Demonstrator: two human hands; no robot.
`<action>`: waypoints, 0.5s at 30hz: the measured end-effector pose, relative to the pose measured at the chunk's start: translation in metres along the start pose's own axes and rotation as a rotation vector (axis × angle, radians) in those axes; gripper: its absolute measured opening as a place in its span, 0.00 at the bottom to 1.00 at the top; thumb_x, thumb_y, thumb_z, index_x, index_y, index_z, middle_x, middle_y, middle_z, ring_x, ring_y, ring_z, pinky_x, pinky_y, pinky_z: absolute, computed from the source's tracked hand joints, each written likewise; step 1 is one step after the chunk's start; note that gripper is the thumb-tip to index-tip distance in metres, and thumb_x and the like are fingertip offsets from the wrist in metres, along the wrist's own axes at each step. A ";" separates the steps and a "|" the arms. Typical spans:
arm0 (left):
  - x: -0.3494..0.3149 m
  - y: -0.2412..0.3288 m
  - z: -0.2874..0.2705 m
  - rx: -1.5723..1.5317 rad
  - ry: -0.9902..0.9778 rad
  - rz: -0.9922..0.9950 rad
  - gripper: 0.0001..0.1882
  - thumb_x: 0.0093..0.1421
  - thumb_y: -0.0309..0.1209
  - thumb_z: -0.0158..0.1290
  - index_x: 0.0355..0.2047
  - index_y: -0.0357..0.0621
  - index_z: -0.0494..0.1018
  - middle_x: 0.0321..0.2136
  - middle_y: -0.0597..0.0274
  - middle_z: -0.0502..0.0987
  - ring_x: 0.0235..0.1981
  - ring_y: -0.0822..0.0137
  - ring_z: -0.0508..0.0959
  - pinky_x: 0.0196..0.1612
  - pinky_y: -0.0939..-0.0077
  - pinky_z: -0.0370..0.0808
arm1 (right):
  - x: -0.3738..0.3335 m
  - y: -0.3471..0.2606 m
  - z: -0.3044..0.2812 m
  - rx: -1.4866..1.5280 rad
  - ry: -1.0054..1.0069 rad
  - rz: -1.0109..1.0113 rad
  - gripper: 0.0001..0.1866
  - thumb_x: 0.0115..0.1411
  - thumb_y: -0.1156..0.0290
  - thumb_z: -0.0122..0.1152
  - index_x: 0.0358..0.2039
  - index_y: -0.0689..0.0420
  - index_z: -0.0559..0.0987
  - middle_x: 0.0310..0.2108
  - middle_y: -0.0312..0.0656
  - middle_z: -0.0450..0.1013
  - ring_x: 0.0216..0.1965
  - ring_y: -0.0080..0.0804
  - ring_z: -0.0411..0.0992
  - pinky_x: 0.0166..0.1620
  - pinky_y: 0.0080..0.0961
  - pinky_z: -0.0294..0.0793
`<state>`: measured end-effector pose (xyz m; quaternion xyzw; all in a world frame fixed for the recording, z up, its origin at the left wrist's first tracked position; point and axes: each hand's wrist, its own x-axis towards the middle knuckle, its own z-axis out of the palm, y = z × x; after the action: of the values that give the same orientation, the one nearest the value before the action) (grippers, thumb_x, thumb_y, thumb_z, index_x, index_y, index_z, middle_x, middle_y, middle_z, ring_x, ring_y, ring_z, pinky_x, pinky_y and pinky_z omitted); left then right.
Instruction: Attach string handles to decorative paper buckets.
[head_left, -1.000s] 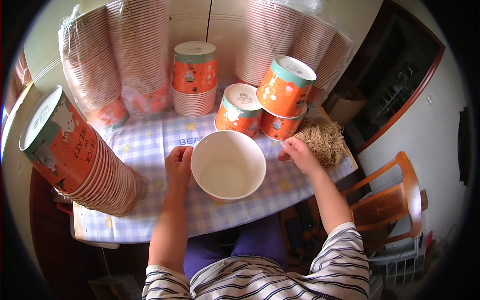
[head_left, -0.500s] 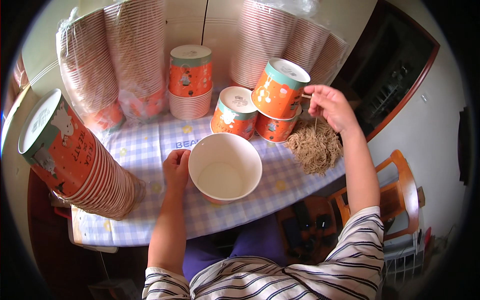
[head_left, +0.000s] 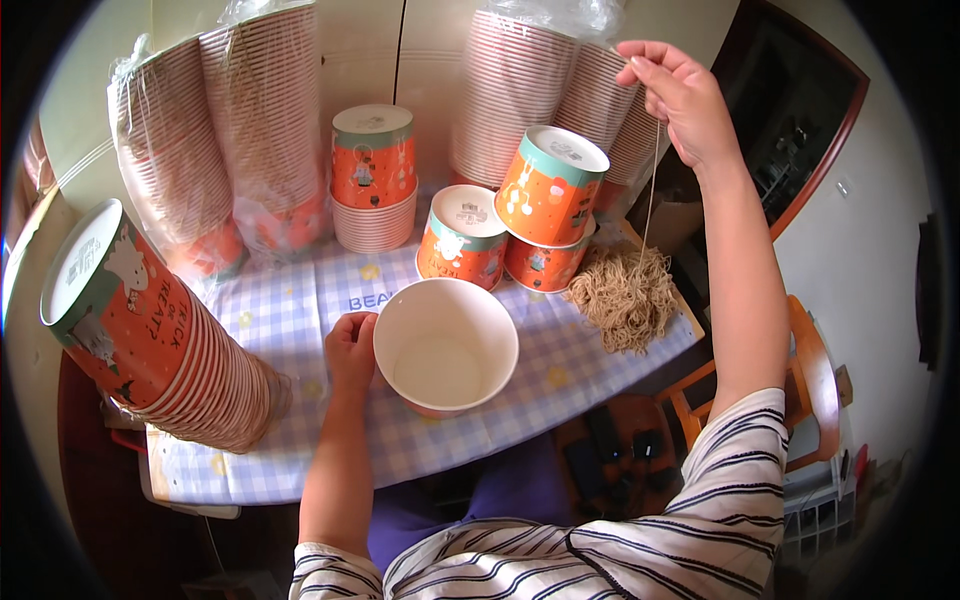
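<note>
Beige twine (head_left: 625, 300) lies in one heap at the right end of the blue-checked tablecloth (head_left: 555, 345), one strand (head_left: 653, 190) rising from it. I count one open paper tub (head_left: 445, 345), white inside; three upturned orange tubs (head_left: 552, 195) piled behind it; one upturned stack (head_left: 373, 180) farther back; one tall stack (head_left: 165, 330) at left. One wooden chair (head_left: 815, 385) stands at right. I see the raised right hand (head_left: 690, 105) pinching the strand; the left hand (head_left: 350, 350) is curled beside the tub, its grip I cannot tell.
</note>
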<state>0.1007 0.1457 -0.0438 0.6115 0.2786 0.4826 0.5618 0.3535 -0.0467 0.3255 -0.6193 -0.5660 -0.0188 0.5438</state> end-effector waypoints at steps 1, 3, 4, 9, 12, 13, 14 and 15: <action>0.000 -0.001 0.000 0.002 0.000 -0.010 0.10 0.56 0.32 0.54 0.27 0.36 0.75 0.21 0.64 0.77 0.23 0.78 0.73 0.28 0.82 0.71 | 0.003 -0.003 0.001 0.001 0.005 -0.032 0.10 0.60 0.69 0.52 0.40 0.58 0.76 0.29 0.33 0.74 0.19 0.10 0.53 0.22 0.07 0.55; 0.001 -0.002 0.000 -0.009 -0.005 -0.009 0.10 0.56 0.32 0.54 0.27 0.36 0.75 0.22 0.64 0.77 0.23 0.78 0.73 0.28 0.82 0.71 | 0.008 -0.008 0.005 0.022 -0.001 -0.074 0.11 0.60 0.69 0.52 0.41 0.59 0.76 0.29 0.34 0.73 0.18 0.09 0.53 0.22 0.07 0.54; 0.001 -0.002 0.000 -0.021 -0.011 -0.010 0.10 0.56 0.32 0.54 0.27 0.36 0.75 0.22 0.64 0.77 0.23 0.78 0.73 0.28 0.82 0.71 | 0.011 -0.010 0.006 0.042 -0.006 -0.113 0.11 0.61 0.70 0.52 0.42 0.60 0.75 0.29 0.34 0.73 0.17 0.08 0.53 0.22 0.06 0.54; -0.001 0.004 0.001 -0.051 -0.022 -0.015 0.09 0.57 0.31 0.54 0.28 0.35 0.75 0.22 0.65 0.77 0.24 0.79 0.73 0.28 0.83 0.71 | 0.023 -0.027 0.021 0.181 0.024 -0.150 0.08 0.60 0.72 0.51 0.39 0.59 0.75 0.28 0.35 0.73 0.20 0.13 0.61 0.25 0.08 0.61; -0.003 0.004 -0.002 -0.050 -0.019 -0.019 0.09 0.57 0.31 0.54 0.28 0.35 0.75 0.22 0.65 0.77 0.24 0.79 0.73 0.28 0.83 0.71 | 0.015 -0.036 0.037 0.238 0.048 -0.090 0.06 0.61 0.75 0.50 0.37 0.60 0.74 0.27 0.37 0.73 0.21 0.16 0.65 0.26 0.08 0.65; -0.003 0.004 -0.002 -0.040 -0.022 -0.023 0.09 0.57 0.31 0.54 0.28 0.35 0.75 0.22 0.65 0.77 0.24 0.79 0.73 0.28 0.83 0.71 | 0.013 -0.036 0.040 0.206 0.037 -0.063 0.06 0.61 0.76 0.50 0.37 0.60 0.74 0.27 0.37 0.73 0.20 0.13 0.62 0.24 0.07 0.63; -0.004 0.005 0.001 -0.040 -0.023 -0.022 0.09 0.57 0.31 0.54 0.28 0.35 0.75 0.22 0.65 0.77 0.24 0.79 0.73 0.28 0.83 0.71 | 0.013 -0.035 0.041 0.212 0.051 -0.090 0.06 0.61 0.76 0.49 0.36 0.61 0.74 0.26 0.36 0.73 0.18 0.12 0.60 0.22 0.06 0.60; -0.004 0.006 0.004 -0.042 -0.035 -0.030 0.09 0.57 0.31 0.54 0.28 0.35 0.75 0.22 0.65 0.77 0.24 0.79 0.73 0.28 0.83 0.71 | 0.017 -0.035 0.043 0.211 0.053 -0.089 0.06 0.61 0.76 0.49 0.36 0.61 0.74 0.26 0.36 0.73 0.18 0.12 0.60 0.22 0.06 0.60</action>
<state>0.1018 0.1390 -0.0391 0.6035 0.2676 0.4693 0.5865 0.3091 -0.0138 0.3414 -0.5321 -0.5773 0.0005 0.6193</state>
